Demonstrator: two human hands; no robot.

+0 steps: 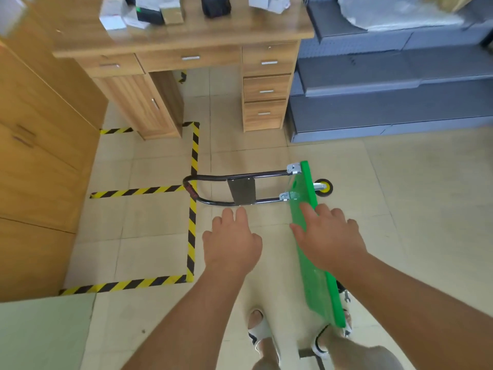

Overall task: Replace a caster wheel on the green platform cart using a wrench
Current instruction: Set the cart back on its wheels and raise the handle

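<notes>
Green platform cart: stood on edge, long axis from lower right toward frame centre; handle pointed left.
Right hand: fingers straight, rested on its top edge.
Left hand: relaxed, empty.

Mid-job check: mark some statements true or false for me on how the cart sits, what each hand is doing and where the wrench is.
1. The green platform cart stands tipped up on its edge. True.
2. The left hand grips the cart's handle. False: it is open and holds nothing.
3. The right hand rests on the cart with straight, spread fingers. True.
4. The right hand holds the wrench. False: it lies on the floor beside the cart's near end.
5. A caster wheel with a yellow hub shows at the cart's far end. True.
</notes>
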